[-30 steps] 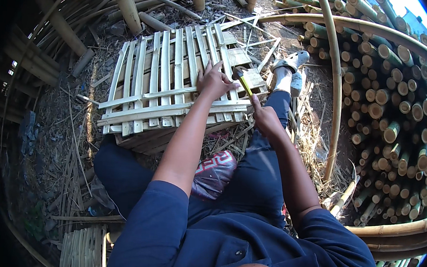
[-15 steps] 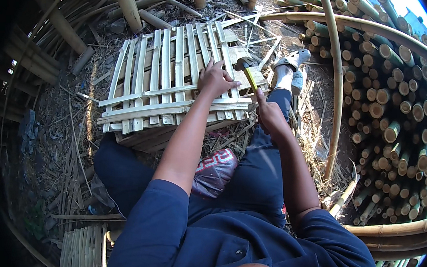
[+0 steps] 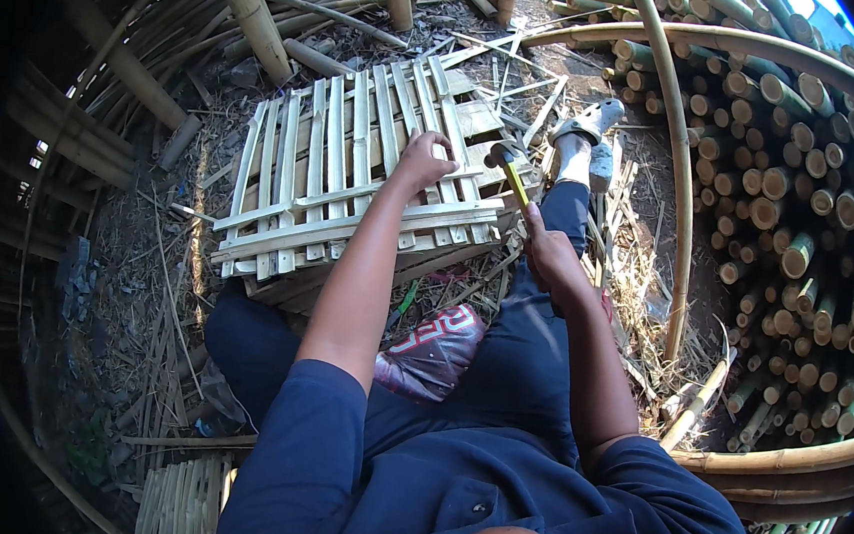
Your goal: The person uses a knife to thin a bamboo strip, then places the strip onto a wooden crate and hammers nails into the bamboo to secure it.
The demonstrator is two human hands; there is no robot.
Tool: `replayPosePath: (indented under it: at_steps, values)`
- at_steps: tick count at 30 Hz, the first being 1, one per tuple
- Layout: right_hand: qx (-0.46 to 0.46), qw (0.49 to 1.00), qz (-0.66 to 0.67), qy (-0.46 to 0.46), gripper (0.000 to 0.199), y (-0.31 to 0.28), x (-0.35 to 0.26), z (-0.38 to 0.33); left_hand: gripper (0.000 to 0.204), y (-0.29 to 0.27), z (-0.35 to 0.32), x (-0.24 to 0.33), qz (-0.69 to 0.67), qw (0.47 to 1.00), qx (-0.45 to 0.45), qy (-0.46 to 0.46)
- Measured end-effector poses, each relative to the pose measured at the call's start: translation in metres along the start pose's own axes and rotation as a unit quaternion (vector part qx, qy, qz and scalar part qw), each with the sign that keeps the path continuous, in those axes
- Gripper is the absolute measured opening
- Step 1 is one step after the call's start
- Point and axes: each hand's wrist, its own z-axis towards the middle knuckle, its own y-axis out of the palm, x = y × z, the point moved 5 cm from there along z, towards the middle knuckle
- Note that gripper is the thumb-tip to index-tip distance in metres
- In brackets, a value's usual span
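A slatted bamboo panel [image 3: 335,230] of pale strips crossed by long rails lies on a low wooden block [image 3: 295,292] in front of me. Over its right part is my left hand [image 3: 423,164], fingers curled and thumb and fingertips drawn together; whatever they pinch is too small to make out. My right hand [image 3: 553,262] grips the yellow handle of a hammer [image 3: 514,182]. The hammer's dark head is just right of the panel, near the board under its right edge, a short way from my left hand.
Cut bamboo poles [image 3: 794,186] are stacked at the right, behind an upright pole [image 3: 679,186]. Thick bamboo posts [image 3: 251,17] stand at the back left. Splints and shavings litter the ground. A green object [image 3: 404,300] and a printed bag [image 3: 435,353] lie between my legs.
The hammer's head has come a little nearer to me. My left hand has shifted slightly left over the panel, its fingers more curled. The whole view has moved a little.
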Motion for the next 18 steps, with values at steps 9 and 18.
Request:
replayPosePath:
  at_steps: [9,18]
  values:
    - [-0.012,1.000,-0.012,-0.023,0.068,-0.006,0.020,0.017,0.052,-0.018,-0.012,0.035,0.267,0.956,-0.083,0.086]
    - [-0.035,0.999,-0.013,0.007,0.065,0.004,0.003,0.013,0.064,-0.007,-0.004,-0.010,0.372,0.927,-0.033,0.044]
